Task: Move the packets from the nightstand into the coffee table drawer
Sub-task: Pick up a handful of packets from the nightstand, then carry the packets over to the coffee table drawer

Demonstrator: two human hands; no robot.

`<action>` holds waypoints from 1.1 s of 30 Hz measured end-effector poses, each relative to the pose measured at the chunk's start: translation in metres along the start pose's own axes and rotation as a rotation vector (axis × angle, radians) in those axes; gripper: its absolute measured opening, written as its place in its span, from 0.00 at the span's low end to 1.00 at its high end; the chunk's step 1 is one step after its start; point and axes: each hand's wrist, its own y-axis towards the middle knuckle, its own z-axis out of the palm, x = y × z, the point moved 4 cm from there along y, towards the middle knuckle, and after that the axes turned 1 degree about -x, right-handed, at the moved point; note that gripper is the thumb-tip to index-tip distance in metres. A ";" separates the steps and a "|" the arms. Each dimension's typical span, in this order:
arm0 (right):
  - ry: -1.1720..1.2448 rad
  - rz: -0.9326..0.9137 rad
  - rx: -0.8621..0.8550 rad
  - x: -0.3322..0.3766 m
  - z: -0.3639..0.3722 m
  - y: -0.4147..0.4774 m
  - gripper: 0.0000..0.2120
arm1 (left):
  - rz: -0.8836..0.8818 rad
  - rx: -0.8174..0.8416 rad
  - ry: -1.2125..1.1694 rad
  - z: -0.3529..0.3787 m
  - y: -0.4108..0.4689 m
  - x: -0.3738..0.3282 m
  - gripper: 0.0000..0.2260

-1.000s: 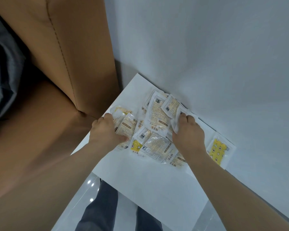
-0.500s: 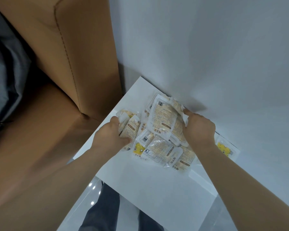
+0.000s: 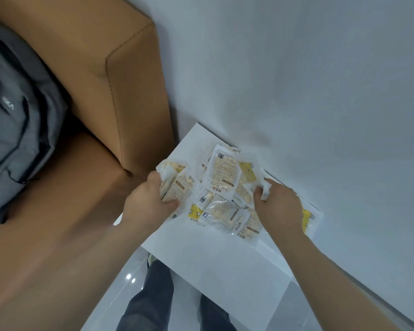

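Lying btwn L hand (image 3: 151, 201), R hand (image 3: 279, 206): packets (image 3: 221, 209)

Light: soft, cool, diffuse; brightness is rated moderate.
Shadow: a faint smudge is cast on the wall (image 3: 296, 91) just beyond the fingers (image 3: 276, 187) of the right hand (image 3: 280, 206). A darker band is seen beside the sofa (image 3: 134, 103), beyond the fingers (image 3: 153, 181) of the left hand (image 3: 146, 204).
Glare: two small highlights are recorded on the floor (image 3: 120, 295), below the left fingers. Sheen is noted on the packets (image 3: 222, 173) between both sets of fingers.
Sharpness: packet print is rendered soft.
Distortion: edges far from the fingers are bowed.
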 end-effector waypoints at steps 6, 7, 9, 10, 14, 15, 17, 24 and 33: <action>0.091 0.036 0.006 0.011 -0.005 -0.007 0.11 | -0.014 -0.016 -0.005 -0.004 -0.020 -0.002 0.21; 0.123 0.042 -0.009 0.013 -0.008 -0.009 0.11 | -0.013 -0.019 -0.013 -0.005 -0.023 -0.001 0.21; 0.185 0.051 -0.019 0.017 -0.014 -0.019 0.10 | -0.004 -0.016 -0.025 -0.012 -0.032 -0.004 0.20; 0.198 0.050 -0.017 0.019 -0.018 -0.025 0.09 | 0.003 -0.011 -0.026 -0.017 -0.037 -0.007 0.20; 0.254 0.108 -0.037 0.019 -0.049 -0.058 0.11 | 0.036 -0.024 -0.093 -0.045 -0.065 -0.026 0.20; 0.279 0.132 -0.052 0.018 -0.059 -0.067 0.12 | 0.050 -0.034 -0.128 -0.053 -0.073 -0.033 0.20; 0.312 0.167 -0.070 0.018 -0.080 -0.088 0.13 | 0.084 -0.034 -0.183 -0.070 -0.089 -0.047 0.18; 0.394 0.287 -0.219 0.041 -0.165 -0.158 0.17 | 0.328 0.013 -0.180 -0.140 -0.131 -0.098 0.16; 0.488 0.488 -0.560 0.044 -0.263 -0.269 0.08 | 0.742 0.092 -0.138 -0.203 -0.208 -0.191 0.16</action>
